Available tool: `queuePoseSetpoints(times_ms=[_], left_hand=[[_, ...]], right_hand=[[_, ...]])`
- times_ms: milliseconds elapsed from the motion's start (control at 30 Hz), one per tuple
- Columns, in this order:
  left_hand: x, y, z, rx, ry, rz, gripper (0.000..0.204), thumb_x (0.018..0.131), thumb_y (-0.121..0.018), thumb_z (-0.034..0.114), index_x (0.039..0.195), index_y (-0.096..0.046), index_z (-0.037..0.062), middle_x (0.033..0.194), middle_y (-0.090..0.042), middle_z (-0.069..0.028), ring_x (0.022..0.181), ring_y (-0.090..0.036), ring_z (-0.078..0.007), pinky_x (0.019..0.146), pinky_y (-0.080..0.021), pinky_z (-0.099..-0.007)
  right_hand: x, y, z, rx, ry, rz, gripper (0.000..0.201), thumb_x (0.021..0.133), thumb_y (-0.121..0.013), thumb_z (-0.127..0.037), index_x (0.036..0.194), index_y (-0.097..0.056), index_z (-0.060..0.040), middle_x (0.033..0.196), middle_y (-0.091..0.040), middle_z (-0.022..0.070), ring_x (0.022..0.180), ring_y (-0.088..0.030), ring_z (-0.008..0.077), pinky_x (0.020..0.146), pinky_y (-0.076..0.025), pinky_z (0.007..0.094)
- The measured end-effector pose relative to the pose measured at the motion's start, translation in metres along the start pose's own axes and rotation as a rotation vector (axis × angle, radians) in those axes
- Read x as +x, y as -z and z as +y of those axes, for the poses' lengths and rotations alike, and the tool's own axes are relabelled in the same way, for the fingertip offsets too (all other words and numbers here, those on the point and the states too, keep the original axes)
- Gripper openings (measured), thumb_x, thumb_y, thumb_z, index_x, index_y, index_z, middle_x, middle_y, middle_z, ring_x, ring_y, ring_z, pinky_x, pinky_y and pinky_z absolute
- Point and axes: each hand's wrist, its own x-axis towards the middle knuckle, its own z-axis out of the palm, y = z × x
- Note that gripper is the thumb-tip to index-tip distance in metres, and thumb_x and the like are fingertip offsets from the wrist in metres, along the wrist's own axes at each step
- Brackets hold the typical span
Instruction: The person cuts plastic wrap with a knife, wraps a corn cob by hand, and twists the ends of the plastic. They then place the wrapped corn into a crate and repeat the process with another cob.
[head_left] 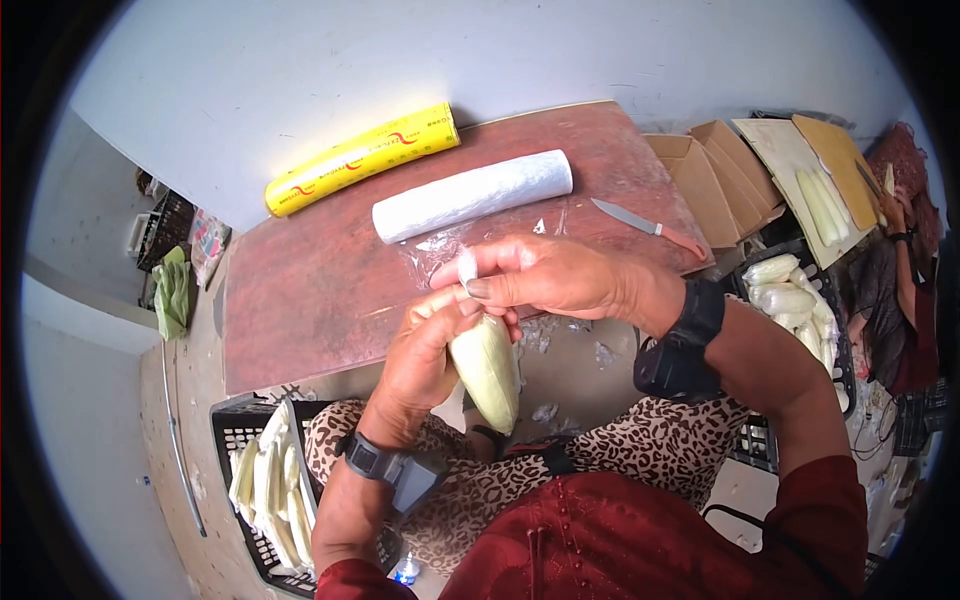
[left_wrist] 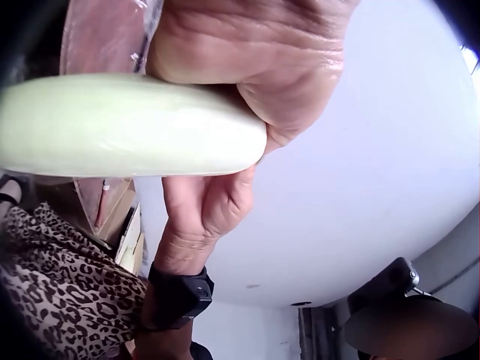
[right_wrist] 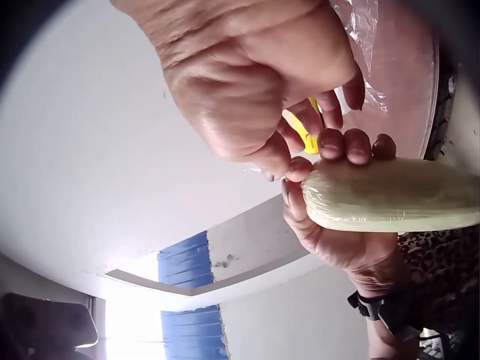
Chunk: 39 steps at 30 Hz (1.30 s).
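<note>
A thick, pale green vegetable point(head_left: 487, 380), tapered and wrapped in shiny clear film, hangs over the front edge of the table. My left hand point(head_left: 420, 355) grips its upper end, with fingers lying along its side in the right wrist view. My right hand point(head_left: 565, 280) pinches a whitish twist of film point(head_left: 467, 268) at that same end between thumb and finger. In the right wrist view, the vegetable point(right_wrist: 390, 196) shows wrinkled film at the gripped end. Behind the hands, a white roll of film point(head_left: 475, 195) lies on the table, with a loose clear sheet at its front.
A yellow printed roll point(head_left: 365, 160) lies along the back of the reddish table point(head_left: 300, 290). A knife point(head_left: 630, 215) sits at its right. Black crates hold long pale vegetables point(head_left: 275, 485) at left and wrapped ones point(head_left: 790, 300) at right. Another person's arm point(head_left: 903, 260) is at far right.
</note>
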Motion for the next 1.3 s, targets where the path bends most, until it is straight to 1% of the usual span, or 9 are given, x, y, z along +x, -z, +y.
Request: queuePoseSetpoints(times_ms=[67, 367, 567, 800, 900, 1067, 1100, 1167, 1300], left_hand=[[0.0, 0.001, -0.001, -0.016, 0.002, 0.0, 0.032, 0.09, -0.056, 0.028, 0.093, -0.062, -0.0025, 0.091, -0.064, -0.0178, 0.085, -0.063, -0.0298, 0.08, -0.051, -0.04], [0.001, -0.002, 0.001, -0.041, 0.01, 0.002, 0.031, 0.09, -0.056, 0.03, 0.094, -0.06, -0.0008, 0.091, -0.063, -0.0166, 0.085, -0.063, -0.0292, 0.08, -0.051, -0.0397], [0.002, -0.001, 0.002, -0.021, 0.014, -0.016, 0.034, 0.091, -0.055, 0.032, 0.097, -0.059, -0.0007, 0.094, -0.062, -0.0168, 0.087, -0.063, -0.0292, 0.081, -0.051, -0.04], [0.005, -0.001, 0.001, -0.131, 0.003, -0.015, 0.044, 0.09, -0.052, 0.036, 0.114, -0.055, -0.0007, 0.11, -0.061, -0.0197, 0.103, -0.06, -0.0307, 0.094, -0.045, -0.0409], [0.007, 0.002, 0.005, -0.151, -0.026, -0.09, 0.039, 0.094, -0.051, 0.027, 0.12, -0.053, -0.0016, 0.114, -0.061, -0.0149, 0.106, -0.059, -0.0233, 0.095, -0.045, -0.0362], [0.005, 0.007, 0.002, -0.107, -0.035, 0.006, 0.036, 0.092, -0.053, 0.021, 0.121, -0.053, 0.0004, 0.119, -0.06, -0.0144, 0.111, -0.057, -0.023, 0.1, -0.042, -0.0365], [0.005, 0.009, 0.0, -0.088, -0.04, 0.013, 0.037, 0.091, -0.054, 0.021, 0.122, -0.053, 0.001, 0.12, -0.06, -0.0155, 0.112, -0.057, -0.0241, 0.102, -0.041, -0.0373], [0.004, 0.008, 0.002, -0.119, -0.023, 0.009, 0.031, 0.091, -0.055, 0.012, 0.121, -0.054, 0.0021, 0.116, -0.06, -0.0085, 0.109, -0.056, -0.0178, 0.1, -0.041, -0.0334], [0.003, 0.005, 0.004, -0.079, -0.058, -0.009, 0.031, 0.089, -0.061, 0.007, 0.119, -0.056, 0.0043, 0.113, -0.06, -0.0032, 0.107, -0.054, -0.0133, 0.098, -0.041, -0.03]], right_hand=[[0.001, -0.001, -0.001, 0.015, 0.012, -0.007, 0.046, 0.097, -0.055, -0.029, 0.127, -0.05, 0.0063, 0.081, -0.059, 0.0047, 0.063, -0.057, 0.0105, 0.057, -0.05, 0.0256], [0.008, -0.002, 0.001, 0.013, 0.055, 0.066, 0.027, 0.098, -0.053, -0.025, 0.1, -0.06, 0.0015, 0.066, -0.054, 0.0012, 0.052, -0.054, 0.0095, 0.046, -0.048, 0.0241], [0.008, -0.005, 0.001, 0.01, 0.053, 0.125, 0.024, 0.098, -0.053, -0.022, 0.098, -0.06, 0.0004, 0.065, -0.053, 0.0, 0.05, -0.051, 0.0078, 0.044, -0.046, 0.023], [0.004, -0.006, -0.01, -0.078, 0.045, 0.235, 0.022, 0.098, -0.055, -0.022, 0.1, -0.062, -0.0014, 0.077, -0.056, -0.0015, 0.065, -0.051, 0.004, 0.054, -0.044, 0.0194], [0.005, -0.002, -0.007, -0.109, 0.093, 0.275, 0.022, 0.097, -0.056, -0.022, 0.098, -0.063, -0.0012, 0.081, -0.059, -0.0008, 0.069, -0.052, 0.0042, 0.059, -0.043, 0.0198], [0.006, 0.003, -0.006, -0.199, 0.122, 0.311, 0.022, 0.096, -0.058, -0.021, 0.093, -0.064, -0.001, 0.083, -0.062, -0.0007, 0.073, -0.052, 0.0046, 0.065, -0.044, 0.0217], [0.007, 0.003, -0.005, -0.221, 0.153, 0.327, 0.023, 0.095, -0.058, -0.022, 0.09, -0.064, -0.0009, 0.079, -0.061, -0.0002, 0.069, -0.052, 0.0048, 0.061, -0.044, 0.022], [0.009, 0.002, -0.004, -0.265, 0.214, 0.359, 0.026, 0.095, -0.059, -0.023, 0.082, -0.065, -0.0007, 0.07, -0.06, 0.0008, 0.062, -0.051, 0.0052, 0.053, -0.044, 0.0227], [0.009, 0.002, -0.004, -0.386, 0.238, 0.384, 0.026, 0.094, -0.06, -0.022, 0.078, -0.064, -0.0009, 0.069, -0.06, -0.0006, 0.063, -0.05, 0.0047, 0.055, -0.043, 0.0238]])
